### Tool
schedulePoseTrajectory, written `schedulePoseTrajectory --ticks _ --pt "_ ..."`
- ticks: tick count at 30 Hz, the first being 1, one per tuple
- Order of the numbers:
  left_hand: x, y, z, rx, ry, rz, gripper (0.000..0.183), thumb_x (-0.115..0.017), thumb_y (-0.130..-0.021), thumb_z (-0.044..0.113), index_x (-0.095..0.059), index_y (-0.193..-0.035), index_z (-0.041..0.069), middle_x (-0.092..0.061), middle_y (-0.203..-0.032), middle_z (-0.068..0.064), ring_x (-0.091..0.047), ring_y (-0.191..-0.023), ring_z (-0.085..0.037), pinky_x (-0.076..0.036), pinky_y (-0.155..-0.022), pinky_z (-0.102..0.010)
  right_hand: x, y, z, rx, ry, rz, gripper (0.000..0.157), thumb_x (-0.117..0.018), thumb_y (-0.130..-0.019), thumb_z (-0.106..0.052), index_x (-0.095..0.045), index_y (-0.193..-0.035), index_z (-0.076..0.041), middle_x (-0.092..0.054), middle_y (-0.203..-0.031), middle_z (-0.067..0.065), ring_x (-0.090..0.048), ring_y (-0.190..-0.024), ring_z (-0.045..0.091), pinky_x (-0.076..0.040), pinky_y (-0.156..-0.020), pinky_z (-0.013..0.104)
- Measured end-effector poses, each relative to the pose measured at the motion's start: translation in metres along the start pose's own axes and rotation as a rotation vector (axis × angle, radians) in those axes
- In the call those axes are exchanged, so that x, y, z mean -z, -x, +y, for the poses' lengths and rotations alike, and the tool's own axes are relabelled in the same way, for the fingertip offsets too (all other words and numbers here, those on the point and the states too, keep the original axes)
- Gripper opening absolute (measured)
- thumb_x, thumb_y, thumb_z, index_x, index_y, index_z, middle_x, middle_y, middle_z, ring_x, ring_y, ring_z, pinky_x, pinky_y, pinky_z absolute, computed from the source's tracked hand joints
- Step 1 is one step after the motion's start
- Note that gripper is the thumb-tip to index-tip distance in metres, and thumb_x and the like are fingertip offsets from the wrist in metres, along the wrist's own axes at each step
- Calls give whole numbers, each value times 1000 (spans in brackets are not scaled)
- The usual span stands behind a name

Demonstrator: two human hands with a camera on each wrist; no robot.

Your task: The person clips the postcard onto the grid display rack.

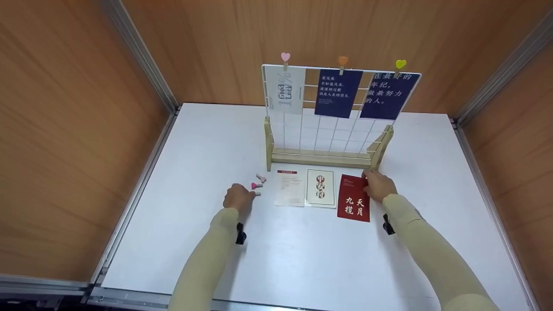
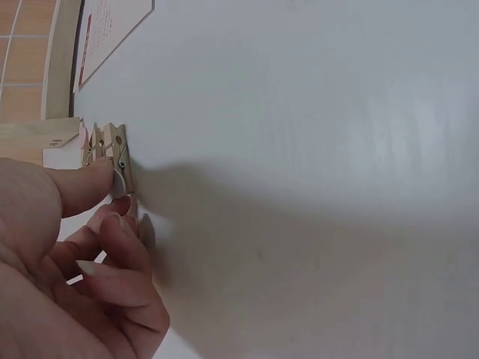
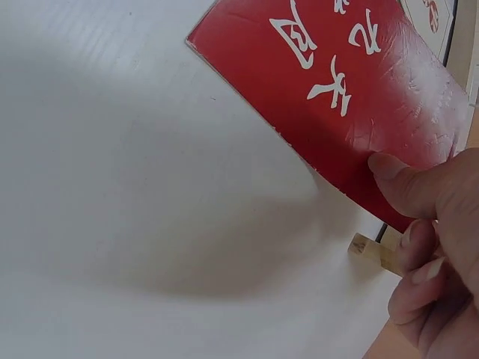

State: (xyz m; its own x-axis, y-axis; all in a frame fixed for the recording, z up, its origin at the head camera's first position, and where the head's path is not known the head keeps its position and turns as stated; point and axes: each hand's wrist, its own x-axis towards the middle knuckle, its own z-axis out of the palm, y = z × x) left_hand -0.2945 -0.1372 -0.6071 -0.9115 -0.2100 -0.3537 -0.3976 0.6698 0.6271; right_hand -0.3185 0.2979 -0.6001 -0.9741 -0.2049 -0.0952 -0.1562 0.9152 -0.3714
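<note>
My left hand (image 1: 238, 198) pinches a small wooden clothespin (image 2: 122, 149) between thumb and fingertips, low over the white table. Beside it lie a pale pink heart clothespin (image 1: 261, 178) and a bright pink heart clothespin (image 1: 255, 185). My right hand (image 1: 380, 185) grips the upper right edge of a red card (image 1: 352, 198) with white characters. In the right wrist view the thumb presses on the card's face, fingers curl beneath, and that edge bends up off the table. A white text card (image 1: 289, 190) and a bordered card (image 1: 320, 188) lie to its left.
Behind the cards stands a white wire grid (image 1: 332, 129) in a wooden base (image 1: 319, 158). Pink, orange and yellow heart clips hold a Good Luck card (image 1: 281, 93) and two navy cards along its top. Wooden panels (image 1: 207, 47) enclose the table.
</note>
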Motion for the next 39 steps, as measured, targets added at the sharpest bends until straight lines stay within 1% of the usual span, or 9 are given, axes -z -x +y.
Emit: schedulePoseTrajectory --ticks 6,11,13,18,22,28,33,36,39 --pt "1 3 0 -29 33 16 25 -64 -95 27 -62 -104 4 -64 -96 -11 -62 -88 -29 -49 -78 -44 9 0 -1 12 -4 33 26 -67 -90 1 -57 -114 2 -61 -107 21 -64 -93 38 -51 -81 53" --pt "1 2 -1 -25 79 5 22 -69 -93 29 -62 -94 8 -63 -88 -8 -60 -82 -26 -48 -71 -40 20 -2 -4 9 -13 46 23 -66 -90 3 -59 -112 2 -62 -106 20 -64 -92 37 -50 -82 53" --pt "2 1 -1 -37 85 8 23 -71 -91 30 -62 -90 9 -63 -86 -7 -60 -80 -25 -47 -69 -39 25 -3 -4 14 -14 48 21 -66 -91 3 -59 -110 2 -63 -104 19 -64 -90 36 -51 -80 51" --pt "5 -1 2 -106 65 28 20 -75 -88 24 -63 -86 7 -64 -84 -8 -59 -78 -24 -47 -68 -37 36 -4 -4 37 -24 61 13 -66 -90 3 -61 -102 1 -65 -100 18 -63 -86 33 -51 -76 49" --pt "7 0 5 -149 66 47 14 -73 -89 17 -65 -89 6 -64 -84 -7 -61 -76 -22 -49 -66 -35 44 -5 -4 68 -22 81 11 -67 -90 4 -61 -98 0 -65 -98 17 -63 -87 33 -51 -76 48" --pt "6 3 10 -223 77 68 14 -72 -91 18 -65 -92 6 -63 -87 -6 -59 -78 -21 -48 -68 -34 57 -4 -4 74 -12 90 9 -69 -90 2 -61 -94 -1 -65 -94 16 -63 -84 32 -50 -75 49" --pt "6 4 18 -270 80 86 14 -72 -91 19 -64 -90 8 -62 -88 -5 -56 -77 -20 -45 -67 -34 70 -6 -7 79 -26 67 9 -71 -89 0 -62 -90 -2 -65 -89 13 -60 -80 29 -49 -73 47" --pt "7 6 22 -277 80 78 12 -72 -91 18 -64 -89 9 -62 -89 -4 -55 -75 -19 -44 -65 -33 79 -6 -10 74 -39 30 9 -71 -89 -1 -62 -90 -2 -66 -90 13 -59 -80 28 -48 -73 46" --pt "7 7 25 -280 83 64 11 -71 -91 17 -64 -89 10 -62 -88 -3 -54 -75 -19 -43 -65 -33 86 -7 -12 74 -38 19 8 -71 -90 -2 -63 -91 -2 -67 -92 13 -60 -82 28 -48 -74 47"
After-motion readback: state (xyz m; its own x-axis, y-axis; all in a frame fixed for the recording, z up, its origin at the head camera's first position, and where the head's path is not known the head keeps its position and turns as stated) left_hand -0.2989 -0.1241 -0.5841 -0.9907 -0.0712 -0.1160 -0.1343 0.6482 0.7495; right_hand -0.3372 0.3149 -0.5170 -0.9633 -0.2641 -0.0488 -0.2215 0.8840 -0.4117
